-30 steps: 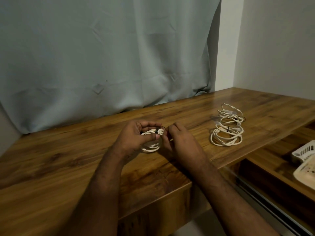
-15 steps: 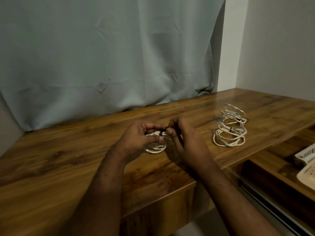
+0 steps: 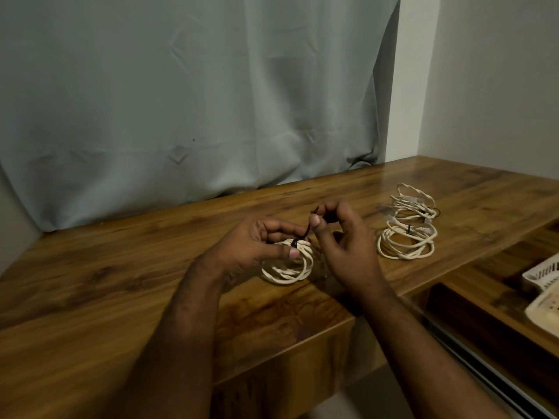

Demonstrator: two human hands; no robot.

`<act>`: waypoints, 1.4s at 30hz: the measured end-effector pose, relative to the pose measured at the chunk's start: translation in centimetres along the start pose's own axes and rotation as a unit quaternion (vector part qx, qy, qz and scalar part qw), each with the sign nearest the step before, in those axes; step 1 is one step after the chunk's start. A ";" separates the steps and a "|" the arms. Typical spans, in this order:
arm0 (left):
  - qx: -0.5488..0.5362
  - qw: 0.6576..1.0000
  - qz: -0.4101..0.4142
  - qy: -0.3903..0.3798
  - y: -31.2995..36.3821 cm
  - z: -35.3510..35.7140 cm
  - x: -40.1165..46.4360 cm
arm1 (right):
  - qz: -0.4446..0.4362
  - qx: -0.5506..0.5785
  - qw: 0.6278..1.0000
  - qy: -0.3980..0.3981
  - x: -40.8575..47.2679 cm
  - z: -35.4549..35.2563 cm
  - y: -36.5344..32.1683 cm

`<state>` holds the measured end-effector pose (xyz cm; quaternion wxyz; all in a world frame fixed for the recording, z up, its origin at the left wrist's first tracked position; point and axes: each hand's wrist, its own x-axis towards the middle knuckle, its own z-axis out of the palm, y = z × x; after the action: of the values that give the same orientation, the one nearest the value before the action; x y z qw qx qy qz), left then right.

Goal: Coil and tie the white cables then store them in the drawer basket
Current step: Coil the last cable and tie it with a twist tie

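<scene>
Left hand point(image 3: 251, 240) curled round a white coil point(image 3: 289, 264) resting on the table point(image 3: 90, 282), thumb pressing its top. Right hand point(image 3: 348, 249) just beside, pinching a black tie point(image 3: 305, 232) rising from the coil. Farther right, stacked coils point(image 3: 406, 226). At the edge, a basket point(image 3: 541, 275) in the drawer.

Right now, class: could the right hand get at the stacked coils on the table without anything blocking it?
Probably yes: bare tabletop lies between the right hand and the stacked coils, but its fingers pinch the black tie.
</scene>
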<state>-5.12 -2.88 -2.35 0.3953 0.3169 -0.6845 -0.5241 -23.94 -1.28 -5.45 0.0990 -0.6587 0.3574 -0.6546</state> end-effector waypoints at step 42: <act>0.114 0.985 0.078 0.101 -0.3 -0.5 0.8 | 0.063 -0.078 0.985 -0.141 -0.1 0.6 1.4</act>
<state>-5.08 -3.91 -2.39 0.4634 0.3569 -0.7190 -0.3754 -23.89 -2.48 -6.44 0.1379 -0.7263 0.4308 -0.5176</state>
